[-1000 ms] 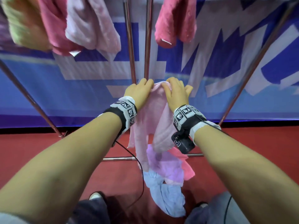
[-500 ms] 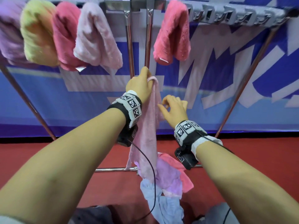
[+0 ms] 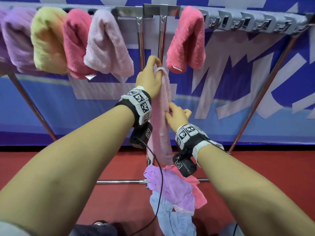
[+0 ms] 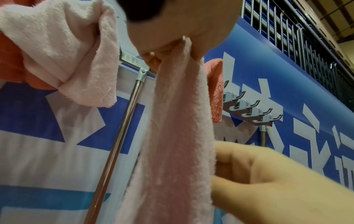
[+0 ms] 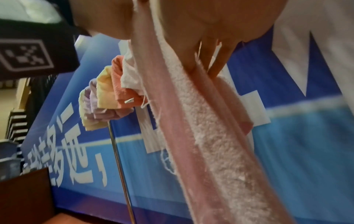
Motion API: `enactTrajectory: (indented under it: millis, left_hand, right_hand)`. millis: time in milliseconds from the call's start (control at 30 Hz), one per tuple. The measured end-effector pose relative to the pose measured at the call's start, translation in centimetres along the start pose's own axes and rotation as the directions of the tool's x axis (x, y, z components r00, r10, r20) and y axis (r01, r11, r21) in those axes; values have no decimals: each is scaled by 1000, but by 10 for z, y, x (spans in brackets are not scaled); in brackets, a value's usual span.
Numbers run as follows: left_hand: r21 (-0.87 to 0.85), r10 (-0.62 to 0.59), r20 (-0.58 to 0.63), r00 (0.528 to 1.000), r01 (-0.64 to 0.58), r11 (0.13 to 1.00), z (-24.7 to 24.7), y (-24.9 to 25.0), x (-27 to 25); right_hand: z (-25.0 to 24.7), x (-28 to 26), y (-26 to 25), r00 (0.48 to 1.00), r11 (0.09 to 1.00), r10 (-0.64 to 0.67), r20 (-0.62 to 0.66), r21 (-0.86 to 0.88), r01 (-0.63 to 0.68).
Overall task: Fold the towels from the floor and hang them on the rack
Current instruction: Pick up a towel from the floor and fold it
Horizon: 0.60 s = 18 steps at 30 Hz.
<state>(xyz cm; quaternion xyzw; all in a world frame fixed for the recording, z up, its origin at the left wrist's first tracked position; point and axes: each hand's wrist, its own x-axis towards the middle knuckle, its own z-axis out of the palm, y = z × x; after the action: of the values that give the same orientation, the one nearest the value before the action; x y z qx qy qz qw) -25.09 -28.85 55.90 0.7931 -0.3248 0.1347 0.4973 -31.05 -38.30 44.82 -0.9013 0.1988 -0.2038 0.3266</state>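
A pale pink towel [image 3: 162, 130] hangs as a long narrow strip in front of the rack's two middle uprights. My left hand [image 3: 157, 67] pinches its top end, just below the rack's top rail [image 3: 129, 11]. In the left wrist view the towel [image 4: 178, 136] drops straight down from that pinch [image 4: 172, 48]. My right hand [image 3: 170, 111] is lower, pinching the towel's right edge about halfway down. The right wrist view shows its fingers [image 5: 203, 65] closed on the towel [image 5: 210, 136]. A pile of purple [image 3: 170, 188], pink [image 3: 199, 193] and light blue [image 3: 172, 218] towels lies on the floor below.
Folded towels hang on the rail's left half: purple [image 3: 15, 40], yellow-green [image 3: 47, 40], deep pink [image 3: 76, 43], pale pink [image 3: 105, 43]. A coral towel [image 3: 189, 40] hangs right of the uprights. Grey hooks [image 3: 255, 23] line the right half. A low crossbar [image 3: 119, 181] crosses the red floor.
Both hands held the towel's top together; my left hand has since lifted that end toward the rail. My right hand let go of the top and moved down the towel's edge.
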Motion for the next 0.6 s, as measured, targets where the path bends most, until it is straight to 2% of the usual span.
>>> enactTrajectory:
  millis: [100, 167, 267, 333, 400, 533, 600]
  left_hand:
    - [94, -59, 14, 998, 58, 994, -8, -10, 3]
    - [215, -91, 86, 992, 70, 974, -10, -20, 1]
    - [422, -85, 271, 959, -39, 906, -9, -28, -4]
    - [478, -63, 375, 925, -135, 868, -7, -28, -10]
    - [487, -41, 426, 904, -191, 852, -5, -29, -16]
    - [543, -60, 389, 919, -175, 822, -3, -31, -19]
    - [520, -49, 320, 946, -133, 844, 0, -29, -20]
  right_hand:
    - [-5, -1, 2, 997, 969, 71, -42, 239, -59]
    - [-12, 1, 3, 993, 969, 62, -96, 246, -37]
    - [-21, 8, -1, 984, 974, -2, -180, 222, 42]
    - [-26, 13, -7, 972, 966, -54, -230, 233, 108]
    - [-31, 15, -12, 961, 955, -104, -255, 244, 168]
    - [-39, 19, -16, 957, 949, -155, -245, 233, 213]
    - [-42, 19, -17, 960, 937, -175, -217, 261, 230]
